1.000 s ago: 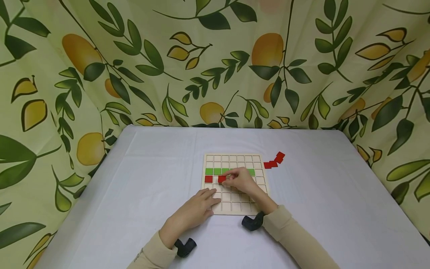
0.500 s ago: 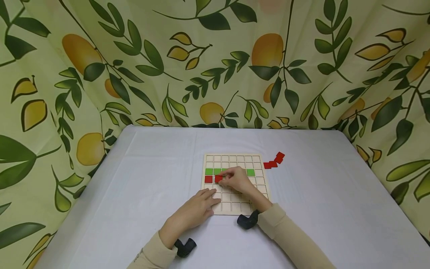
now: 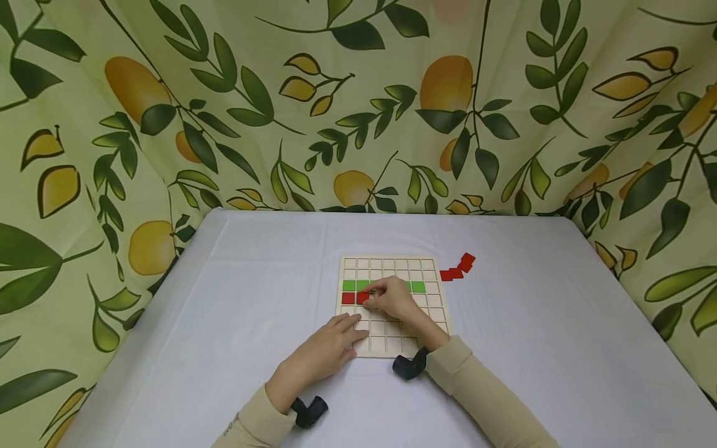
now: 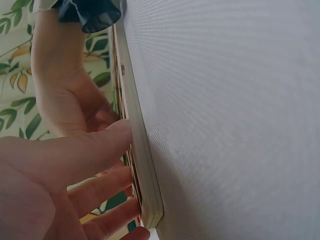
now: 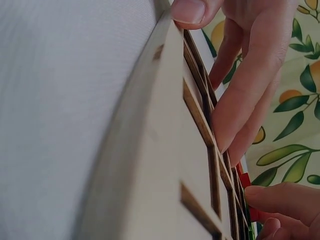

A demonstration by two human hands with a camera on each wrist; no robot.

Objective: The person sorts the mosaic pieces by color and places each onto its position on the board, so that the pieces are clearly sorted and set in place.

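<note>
A square wooden grid board [image 3: 393,345] lies on the table. My right hand [image 3: 396,300] is over its middle and pinches a red square tile [image 3: 363,297] at the second cell of the row below the green tiles [image 3: 349,285]. Another red tile [image 3: 348,298] fills the first cell of that row. The right hand hides part of the green row. With fingers spread, my left hand [image 3: 323,348] rests on the board's near left corner. In the left wrist view, the left thumb touches the board's edge [image 4: 142,180].
Several loose red tiles [image 3: 467,262] lie just right of the board's far corner. White cloth [image 3: 269,267] covers the table, and a leaf-patterned curtain [image 3: 358,137] hangs behind it. Dark wrist devices [image 3: 309,412] sit below both hands.
My right hand has shifted a little to the left with the red tile, bringing it beside the first red tile. The left hand has stayed in place.
</note>
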